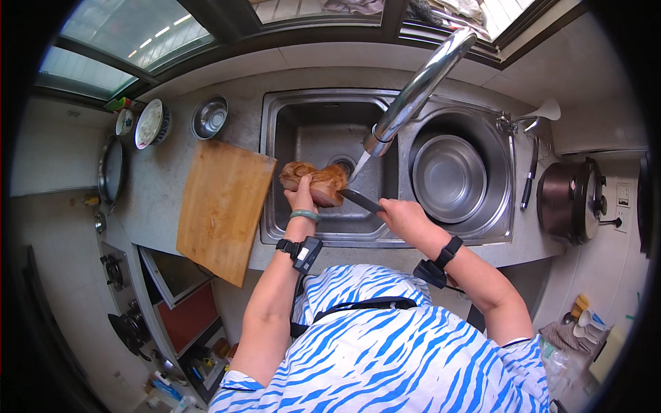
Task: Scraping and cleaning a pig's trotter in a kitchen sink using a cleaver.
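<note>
Over the left basin of the stainless steel double sink (335, 236), my left hand (301, 193) grips a large piece of browned meat (317, 178). My right hand (405, 216) is closed on the handle of a dark-bladed knife (361, 200), with the blade's end at the meat's right edge. Water (360, 166) runs from the chrome faucet (408, 100) just right of the meat, near the drain. The handle of the knife is mostly hidden in my right hand.
A wooden cutting board (227, 201) lies left of the sink. Beyond it are a metal bowl (209, 117), a patterned bowl (151, 124) and a pan (110, 170). A metal basin (449, 178) sits in the right sink bowl. A second knife (528, 183) and an electric cooker (568, 201) stand farther right.
</note>
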Action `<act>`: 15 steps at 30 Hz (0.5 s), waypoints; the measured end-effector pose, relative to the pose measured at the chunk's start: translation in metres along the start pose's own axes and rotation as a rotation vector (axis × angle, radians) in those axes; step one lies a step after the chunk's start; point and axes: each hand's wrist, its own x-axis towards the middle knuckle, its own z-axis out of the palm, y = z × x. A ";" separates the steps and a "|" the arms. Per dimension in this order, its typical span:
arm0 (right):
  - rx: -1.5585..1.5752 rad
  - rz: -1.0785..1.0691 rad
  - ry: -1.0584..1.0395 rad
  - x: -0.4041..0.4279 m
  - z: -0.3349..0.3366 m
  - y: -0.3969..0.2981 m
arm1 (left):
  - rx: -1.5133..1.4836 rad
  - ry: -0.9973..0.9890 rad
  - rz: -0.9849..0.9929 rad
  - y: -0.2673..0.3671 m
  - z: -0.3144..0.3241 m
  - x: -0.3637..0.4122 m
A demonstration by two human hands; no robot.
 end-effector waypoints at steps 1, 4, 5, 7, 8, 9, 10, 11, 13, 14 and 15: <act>0.000 0.001 -0.002 0.002 -0.001 0.002 | 0.001 0.001 -0.002 -0.003 -0.003 0.002; 0.052 0.099 0.127 0.016 -0.004 0.016 | 0.034 -0.043 0.022 -0.006 -0.006 0.006; 0.051 0.100 0.128 0.019 -0.001 0.018 | 0.071 -0.073 0.010 -0.006 -0.006 0.007; 0.036 0.059 0.139 0.027 0.003 0.015 | 0.107 -0.100 -0.003 -0.002 0.001 0.003; 0.042 0.072 0.140 0.024 0.005 0.012 | 0.061 -0.063 -0.027 -0.001 0.006 0.000; 0.042 0.068 0.137 0.019 0.006 0.006 | 0.014 -0.021 -0.050 -0.001 0.008 -0.001; 0.036 0.052 0.113 0.014 0.008 0.001 | 0.014 -0.017 -0.050 -0.001 0.005 -0.002; 0.030 0.036 0.090 0.010 0.010 -0.002 | 0.021 -0.008 -0.037 -0.001 0.002 -0.003; 0.045 0.031 0.061 0.007 0.011 -0.001 | 0.030 -0.002 -0.025 -0.005 -0.004 0.001; 0.044 0.046 0.077 0.009 0.008 0.002 | 0.027 0.001 -0.053 -0.006 -0.007 0.004; 0.043 0.064 0.093 0.012 0.005 0.005 | 0.025 0.003 -0.081 -0.006 -0.007 0.004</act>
